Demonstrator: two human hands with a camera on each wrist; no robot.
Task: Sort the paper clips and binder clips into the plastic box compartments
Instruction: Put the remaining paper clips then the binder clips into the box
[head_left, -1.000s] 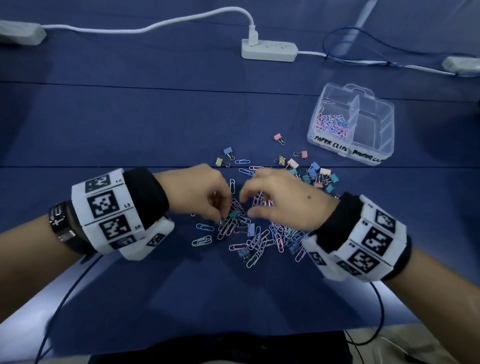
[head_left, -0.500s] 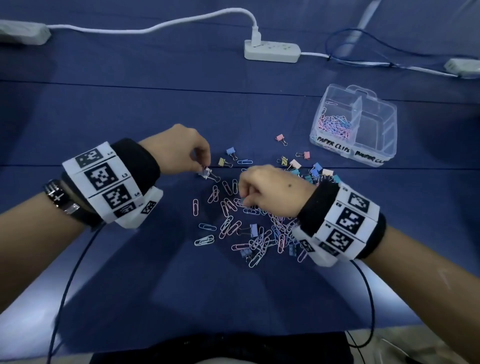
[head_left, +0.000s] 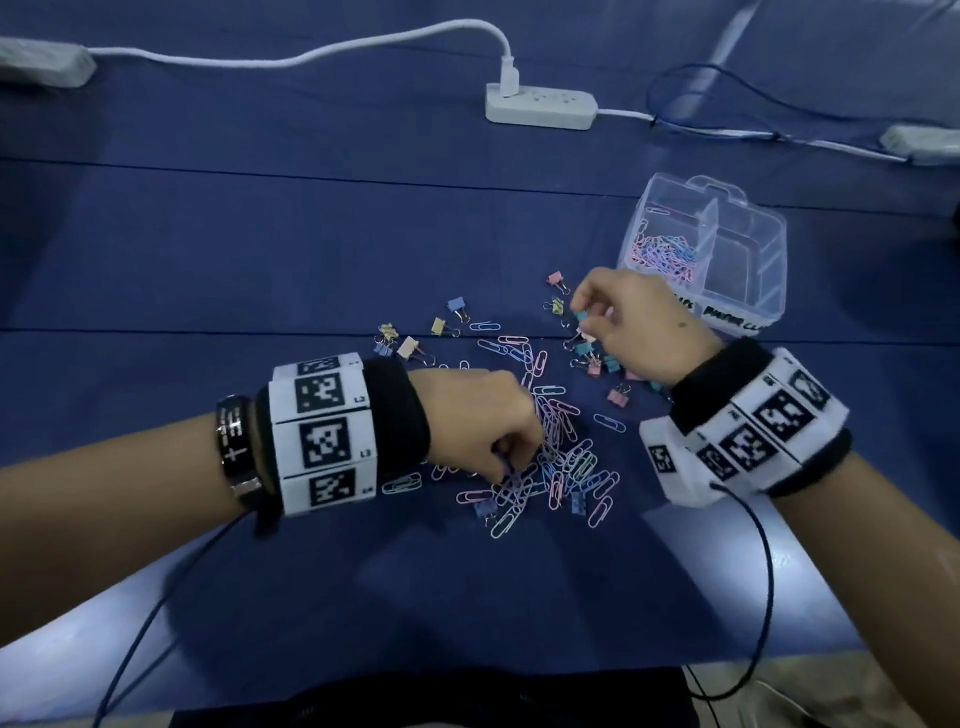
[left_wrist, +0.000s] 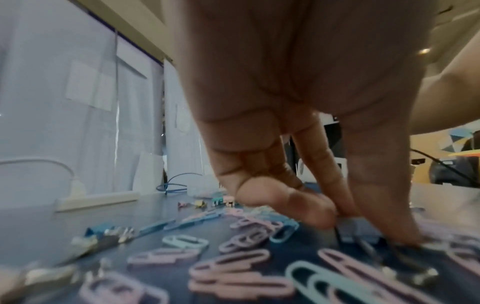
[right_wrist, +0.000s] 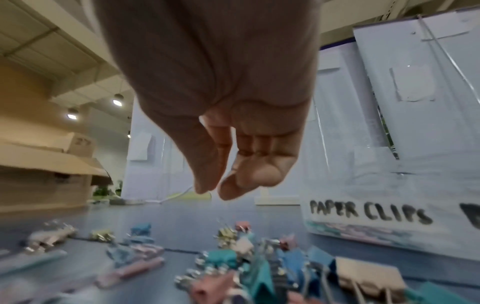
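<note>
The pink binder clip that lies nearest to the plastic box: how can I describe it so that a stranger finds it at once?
Start at the clear plastic box at the right of the blue table. Just left of the box's near left corner, above the right hand, lies the pink binder clip. It is the farthest clip from the person, standing alone beyond the yellow one.

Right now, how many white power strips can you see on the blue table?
3: the left strip at the far-left edge, the middle strip with a white plug in it, and the right strip at the far-right edge. Others may lie out of frame.
</note>
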